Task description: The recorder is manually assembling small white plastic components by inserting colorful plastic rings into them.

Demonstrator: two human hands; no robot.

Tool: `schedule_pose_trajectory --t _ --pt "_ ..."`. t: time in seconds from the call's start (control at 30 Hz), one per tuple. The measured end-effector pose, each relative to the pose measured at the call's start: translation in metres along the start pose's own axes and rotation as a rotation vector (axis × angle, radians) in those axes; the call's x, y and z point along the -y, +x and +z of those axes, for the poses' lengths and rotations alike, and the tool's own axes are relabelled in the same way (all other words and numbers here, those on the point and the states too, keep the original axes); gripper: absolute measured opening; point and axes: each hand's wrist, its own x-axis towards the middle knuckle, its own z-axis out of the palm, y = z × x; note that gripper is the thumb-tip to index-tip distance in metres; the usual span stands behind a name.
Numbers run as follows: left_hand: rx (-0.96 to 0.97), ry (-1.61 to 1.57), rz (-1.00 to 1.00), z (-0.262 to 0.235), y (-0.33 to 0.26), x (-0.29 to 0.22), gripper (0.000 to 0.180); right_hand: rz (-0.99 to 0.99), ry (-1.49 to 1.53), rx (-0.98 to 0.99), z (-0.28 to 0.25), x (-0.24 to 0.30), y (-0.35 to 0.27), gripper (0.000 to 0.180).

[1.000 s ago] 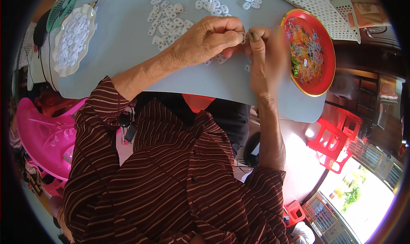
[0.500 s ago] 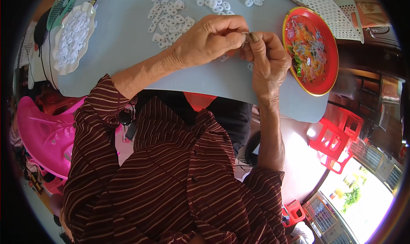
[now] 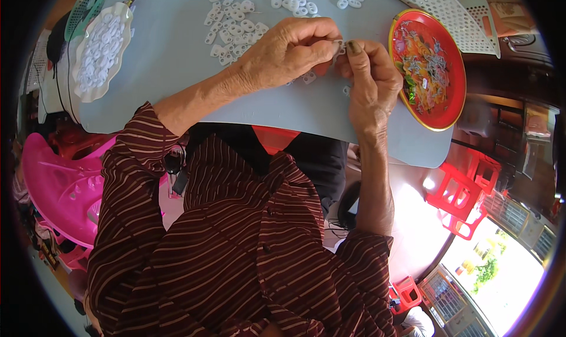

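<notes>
Both hands have drifted only slightly since half a second ago, keeping their fingertips pressed together over the middle of the desk. From the head camera, the left hand is curled narrow, its fingertips pinching a small white ring piece. The right hand meets it from the other side, thumb and forefinger closed on the same piece; how much of it each hand holds cannot be told. Loose white rings lie scattered toward the far edge of the pale blue desk, just beyond the left hand. A white tray heaped with more rings sits at the left edge. A red round plate with mixed bits lies near the right edge, just beside the right hand. White mesh sheets occupy the far right corner.
</notes>
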Motion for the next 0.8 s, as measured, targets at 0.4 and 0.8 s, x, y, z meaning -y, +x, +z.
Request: schedule_pose_trajectory --t 0.4,0.8 --pt "-0.008 0.172 0.145 -0.014 0.007 -0.006 0.019 -0.172 -0.116 -0.041 -0.002 0.001 0.006 0.012" --pt "0.013 0.832 0.425 -0.036 0.024 -0.012 0.012 -0.072 -0.094 -0.125 -0.024 0.006 -0.026 0.009"
